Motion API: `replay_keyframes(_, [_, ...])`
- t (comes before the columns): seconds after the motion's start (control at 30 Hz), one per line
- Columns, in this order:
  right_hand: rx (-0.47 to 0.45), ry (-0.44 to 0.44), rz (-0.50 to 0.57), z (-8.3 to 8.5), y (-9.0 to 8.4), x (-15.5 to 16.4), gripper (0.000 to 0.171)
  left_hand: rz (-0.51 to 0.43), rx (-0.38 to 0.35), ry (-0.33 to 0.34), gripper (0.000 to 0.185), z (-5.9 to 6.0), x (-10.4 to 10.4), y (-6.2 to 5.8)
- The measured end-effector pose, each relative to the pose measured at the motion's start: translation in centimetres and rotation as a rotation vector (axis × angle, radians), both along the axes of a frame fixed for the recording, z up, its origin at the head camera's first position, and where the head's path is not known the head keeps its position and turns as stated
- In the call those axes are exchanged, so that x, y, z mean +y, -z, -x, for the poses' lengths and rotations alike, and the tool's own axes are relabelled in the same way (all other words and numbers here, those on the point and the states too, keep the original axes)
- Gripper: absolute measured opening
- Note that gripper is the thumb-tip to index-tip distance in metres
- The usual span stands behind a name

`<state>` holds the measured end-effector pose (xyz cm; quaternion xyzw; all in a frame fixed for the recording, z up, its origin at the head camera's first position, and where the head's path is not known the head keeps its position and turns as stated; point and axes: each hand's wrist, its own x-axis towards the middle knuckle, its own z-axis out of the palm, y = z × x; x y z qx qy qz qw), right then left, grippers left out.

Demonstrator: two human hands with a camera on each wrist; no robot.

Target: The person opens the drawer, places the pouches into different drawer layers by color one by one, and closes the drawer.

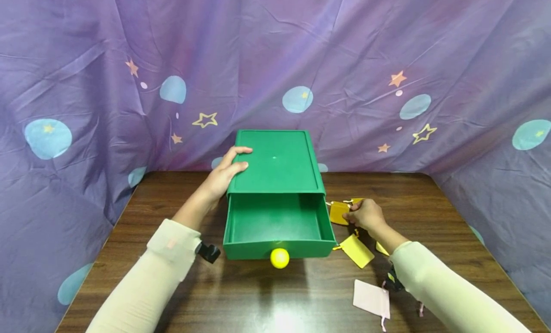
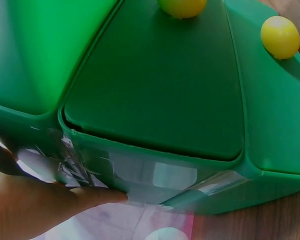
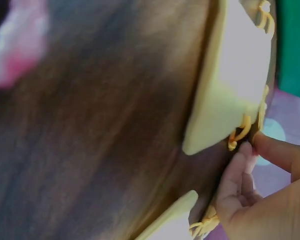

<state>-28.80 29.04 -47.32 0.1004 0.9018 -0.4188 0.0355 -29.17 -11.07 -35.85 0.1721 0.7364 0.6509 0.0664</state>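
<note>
A green drawer box (image 1: 275,161) stands at the middle of the table, its front drawer (image 1: 280,249) pulled out, with a round yellow knob (image 1: 280,258). My left hand (image 1: 220,181) rests on the box's left edge, fingers spread over the top; the left wrist view shows the same hand (image 2: 45,205) against the box's side. To the right of the box, my right hand (image 1: 366,214) pinches the edge of a mustard drawstring pouch (image 1: 339,213). In the right wrist view, thumb and fingertips of this hand (image 3: 270,185) meet beside a yellow pouch (image 3: 235,75) with cords.
A light yellow pouch (image 1: 357,251) lies nearer the front, with another yellow pouch (image 1: 381,248) partly behind the right wrist. A pale pink pouch (image 1: 371,297) lies at the front right. Behind the table (image 1: 181,199) hangs a purple patterned cloth (image 1: 258,55).
</note>
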Motion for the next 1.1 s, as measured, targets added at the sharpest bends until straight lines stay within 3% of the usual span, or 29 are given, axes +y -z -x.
replay_keyframes(0.6, [-0.162, -0.029, 0.506, -0.3, -0.9, 0.2, 0.008, 0.006, 0.015, 0.008, 0.044, 0.1, -0.1, 0.1])
replay_keyframes(1.1, [-0.238, -0.036, 0.787, -0.4, -0.5, 1.6, 0.012, 0.0, 0.017, 0.011, 0.043, 0.2, -0.1, 0.2])
